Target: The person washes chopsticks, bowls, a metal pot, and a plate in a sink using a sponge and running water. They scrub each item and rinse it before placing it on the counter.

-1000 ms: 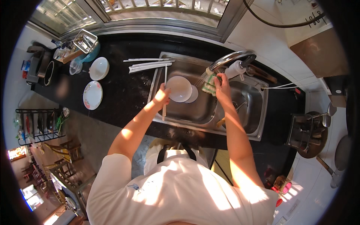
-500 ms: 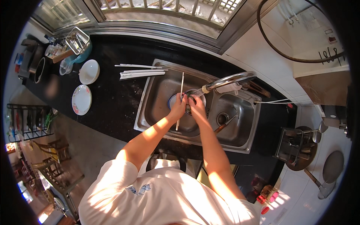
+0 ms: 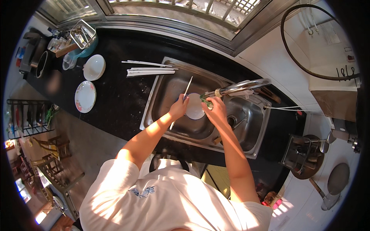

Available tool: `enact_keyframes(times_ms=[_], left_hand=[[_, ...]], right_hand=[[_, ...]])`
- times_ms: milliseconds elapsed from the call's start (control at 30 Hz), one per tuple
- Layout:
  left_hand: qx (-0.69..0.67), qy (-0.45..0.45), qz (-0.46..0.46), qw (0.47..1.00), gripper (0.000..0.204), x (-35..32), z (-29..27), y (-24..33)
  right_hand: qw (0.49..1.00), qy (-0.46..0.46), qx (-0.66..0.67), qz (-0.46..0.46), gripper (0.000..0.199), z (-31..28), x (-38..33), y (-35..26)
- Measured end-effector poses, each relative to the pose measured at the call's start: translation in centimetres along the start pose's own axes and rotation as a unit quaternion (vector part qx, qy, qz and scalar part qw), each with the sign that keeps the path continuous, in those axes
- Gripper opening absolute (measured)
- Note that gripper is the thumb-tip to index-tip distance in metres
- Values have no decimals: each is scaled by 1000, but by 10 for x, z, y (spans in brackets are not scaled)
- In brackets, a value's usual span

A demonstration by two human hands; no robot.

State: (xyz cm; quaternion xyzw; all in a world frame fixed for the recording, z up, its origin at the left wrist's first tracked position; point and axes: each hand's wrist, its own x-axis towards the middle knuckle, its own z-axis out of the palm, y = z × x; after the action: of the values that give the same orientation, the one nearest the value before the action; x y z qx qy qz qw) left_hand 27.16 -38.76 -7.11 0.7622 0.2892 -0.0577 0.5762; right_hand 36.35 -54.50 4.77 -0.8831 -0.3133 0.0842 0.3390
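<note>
Hands are busy over the steel sink (image 3: 165, 96). I see my left hand (image 3: 179, 109) gripping the edge of a small white bowl (image 3: 194, 107), which sits low in the left basin, just under the curved tap (image 3: 239, 87). My right hand (image 3: 216, 109) is closed around a green scrub pad (image 3: 206, 101) and presses it on the bowl's other edge. One white chopstick (image 3: 187, 88) leans in the basin behind the bowl. More white chopsticks (image 3: 150, 71) lie on the black counter (image 3: 115, 92), near a white bowl (image 3: 94, 67) and a flowered plate (image 3: 85, 96).
</note>
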Motion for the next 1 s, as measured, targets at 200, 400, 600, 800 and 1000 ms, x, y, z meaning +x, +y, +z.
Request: enact_keyframes(times_ms=[200, 400, 600, 800, 1000], left_hand=[[15, 29, -19, 999, 48, -11, -10, 4], [6, 75, 45, 996, 46, -8, 7, -7], [-172, -33, -74, 982, 55, -15, 10, 17], [-204, -14, -109, 973, 51, -26, 9, 47], [-185, -57, -115, 974, 58, -33, 0, 68]], right_hand=[[993, 41, 110, -27, 13, -12, -9, -17], [944, -24, 312, 106, 14, -6, -6, -23], [965, -82, 246, 30, 23, -3, -16, -2], [858, 183, 357, 319, 19, -13, -9, 143], [710, 216, 563, 365, 23, -37, 27, 237]])
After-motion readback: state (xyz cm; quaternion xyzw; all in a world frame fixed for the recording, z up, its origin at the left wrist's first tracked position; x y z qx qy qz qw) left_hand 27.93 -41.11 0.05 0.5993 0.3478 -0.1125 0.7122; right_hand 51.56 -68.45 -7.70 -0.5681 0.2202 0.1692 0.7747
